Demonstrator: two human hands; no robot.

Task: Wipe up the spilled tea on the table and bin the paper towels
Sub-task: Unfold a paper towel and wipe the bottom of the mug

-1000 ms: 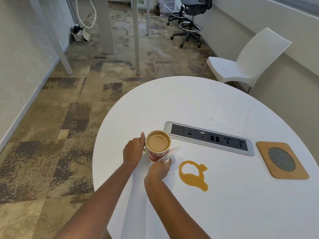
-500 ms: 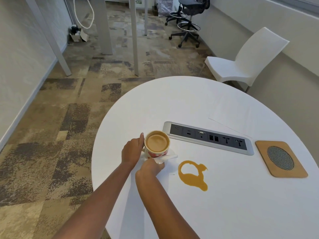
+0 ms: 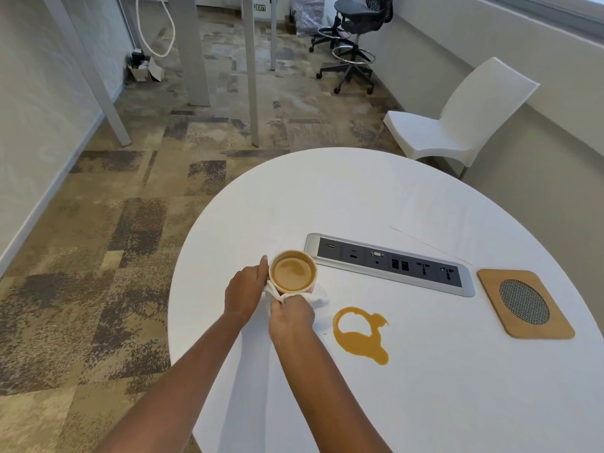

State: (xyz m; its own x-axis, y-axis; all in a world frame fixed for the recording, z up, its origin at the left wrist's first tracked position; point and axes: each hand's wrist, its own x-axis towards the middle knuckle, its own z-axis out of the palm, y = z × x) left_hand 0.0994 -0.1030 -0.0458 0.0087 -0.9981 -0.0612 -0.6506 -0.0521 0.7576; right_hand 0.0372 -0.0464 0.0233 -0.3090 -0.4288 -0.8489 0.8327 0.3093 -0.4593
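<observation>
Left hand (image 3: 245, 292) grips the cup (image 3: 293, 254), right hand (image 3: 291, 317) pinches the paper towel (image 3: 318, 300) — "EXIT" sign (image 3: 260, 8) beyond.

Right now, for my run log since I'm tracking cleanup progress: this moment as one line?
left hand: holds cup | right hand: pinches paper towel against cup | tea spill: unwiped on table

An office meeting room: a white round table (image 3: 425, 387) with a built-in power and data socket strip (image 3: 389, 263), patterned carpet tiles (image 3: 98, 256), a swivel stool (image 3: 354, 37), and an exit sign (image 3: 260, 7).
</observation>
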